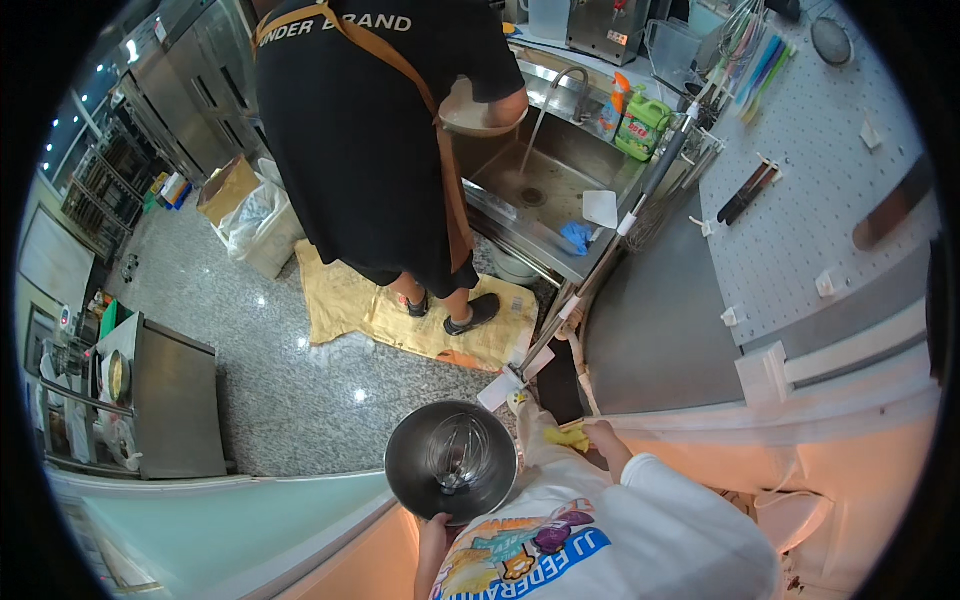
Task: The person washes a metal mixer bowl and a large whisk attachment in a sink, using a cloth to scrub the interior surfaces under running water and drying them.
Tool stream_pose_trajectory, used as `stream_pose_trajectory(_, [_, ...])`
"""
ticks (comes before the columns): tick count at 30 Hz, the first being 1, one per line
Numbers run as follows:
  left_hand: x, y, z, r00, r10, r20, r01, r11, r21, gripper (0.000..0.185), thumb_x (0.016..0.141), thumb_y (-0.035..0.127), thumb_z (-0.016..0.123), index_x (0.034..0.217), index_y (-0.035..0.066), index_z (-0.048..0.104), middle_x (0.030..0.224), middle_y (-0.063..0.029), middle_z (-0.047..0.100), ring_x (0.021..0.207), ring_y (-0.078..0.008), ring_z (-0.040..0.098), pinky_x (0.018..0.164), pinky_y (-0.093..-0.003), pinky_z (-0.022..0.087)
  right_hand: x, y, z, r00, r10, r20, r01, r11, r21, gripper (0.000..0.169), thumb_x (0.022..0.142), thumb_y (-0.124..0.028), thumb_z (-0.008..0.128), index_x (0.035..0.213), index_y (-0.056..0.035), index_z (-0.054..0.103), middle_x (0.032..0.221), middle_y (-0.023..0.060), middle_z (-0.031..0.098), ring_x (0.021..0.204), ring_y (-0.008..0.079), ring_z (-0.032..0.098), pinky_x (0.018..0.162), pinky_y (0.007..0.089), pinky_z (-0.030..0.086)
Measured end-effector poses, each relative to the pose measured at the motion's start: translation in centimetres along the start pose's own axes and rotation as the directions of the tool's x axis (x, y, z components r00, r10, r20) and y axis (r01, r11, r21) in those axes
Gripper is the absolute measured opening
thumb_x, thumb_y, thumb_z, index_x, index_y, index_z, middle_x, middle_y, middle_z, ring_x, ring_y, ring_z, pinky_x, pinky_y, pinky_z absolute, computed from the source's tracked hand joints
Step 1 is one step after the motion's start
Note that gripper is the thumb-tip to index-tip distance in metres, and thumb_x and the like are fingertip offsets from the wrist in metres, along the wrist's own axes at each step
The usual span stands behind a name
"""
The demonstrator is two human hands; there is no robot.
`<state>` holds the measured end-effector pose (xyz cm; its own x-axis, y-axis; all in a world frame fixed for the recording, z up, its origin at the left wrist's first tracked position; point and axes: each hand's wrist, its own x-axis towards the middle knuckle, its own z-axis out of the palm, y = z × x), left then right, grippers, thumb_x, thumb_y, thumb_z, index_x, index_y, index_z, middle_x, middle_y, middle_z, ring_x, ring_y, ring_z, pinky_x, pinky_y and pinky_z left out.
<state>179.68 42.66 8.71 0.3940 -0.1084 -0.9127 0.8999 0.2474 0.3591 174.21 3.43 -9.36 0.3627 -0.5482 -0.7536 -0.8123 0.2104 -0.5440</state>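
Note:
A metal mixing bowl (405,450) is held against my left side, with my left hand (436,525) gripping its near rim. Inside the bowl lies a wire whisk attachment (459,448). My right hand (606,441) holds a yellow cloth (568,437) low beside my leg, near the white door frame. Ahead, a person in black clothes and a brown apron (352,142) stands at a stainless steel sink (555,172). That person holds a whitish bowl (480,120) over the sink's left side, while water runs from the curved faucet (556,82).
A cleaning-tool pole (660,169) slants beside the sink. A spray bottle (616,97) and a green jug (643,126) stand on the sink ledge. Flattened sacks (352,315) cover the floor beneath the person. A lined waste bin (274,244) stands left; a steel counter (176,405) is nearer.

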Motion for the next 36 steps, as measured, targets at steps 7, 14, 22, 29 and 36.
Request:
stream_pose_trajectory(7, [2.1,1.5,3.8,0.979,0.029,-0.200,-0.035,0.999,-0.026,0.024,0.081,0.004,0.043,0.100,-0.011,0.046,0.091,-0.0235,0.059,0.080,-0.0381,0.062,0.073,-0.0436,0.054,8.2,-5.3,2.5,0.992,-0.061,0.111,0.065,0.997,-0.035,0.031,0.079,-0.017,0.062,0.102,0.0032,0.060,0.096,0.0136,0.064,0.082,0.0236,0.064,0.067,0.0353,0.053])
stream_pose_trajectory(14, [0.8,5.9,11.9,0.963,-0.045,-0.266,0.054,0.998,0.027,0.024,0.083,0.012,0.044,0.094,-0.007,0.052,0.089,-0.0226,0.061,0.079,-0.0347,0.062,0.075,-0.0425,0.051,9.6,-16.3,0.4,0.986,-0.005,0.169,0.060,0.943,-0.326,0.044,0.071,-0.026,0.064,0.101,0.0066,0.060,0.099,0.0229,0.063,0.095,0.0315,0.061,0.079,0.0374,0.047])
stream_pose_trajectory(22, [-0.6,7.5,17.8,0.961,0.105,-0.256,-0.015,0.943,0.333,0.026,0.082,0.017,0.045,0.091,-0.004,0.057,0.091,-0.0208,0.063,0.077,-0.0315,0.061,0.075,-0.0409,0.050,14.8,-19.7,0.8,0.986,-0.078,0.145,0.128,0.916,-0.380,0.049,0.072,-0.036,0.063,0.103,0.0016,0.061,0.107,0.0243,0.060,0.102,0.0343,0.058,0.086,0.0386,0.047])
stream_pose_trajectory(29, [1.4,9.5,17.3,0.976,0.059,-0.208,-0.018,0.981,0.192,0.023,0.082,0.014,0.046,0.089,-0.005,0.056,0.089,-0.0223,0.063,0.079,-0.0311,0.061,0.073,-0.0368,0.050,15.4,-20.3,1.0,0.985,-0.022,0.174,0.080,0.939,-0.334,0.040,0.070,-0.026,0.066,0.097,0.0030,0.061,0.089,0.0201,0.064,0.085,0.0303,0.063,0.072,0.0367,0.049])
stream_pose_trajectory(36, [5.1,10.5,13.4,0.988,0.075,-0.131,-0.064,0.994,0.091,0.021,0.081,0.011,0.047,0.089,-0.008,0.051,0.085,-0.0241,0.061,0.073,-0.0358,0.061,0.074,-0.0425,0.051,13.5,-19.5,0.0,0.996,-0.002,0.085,0.029,0.951,-0.309,0.043,0.072,-0.025,0.064,0.098,0.0084,0.059,0.094,0.0229,0.063,0.090,0.0308,0.062,0.073,0.0367,0.048])
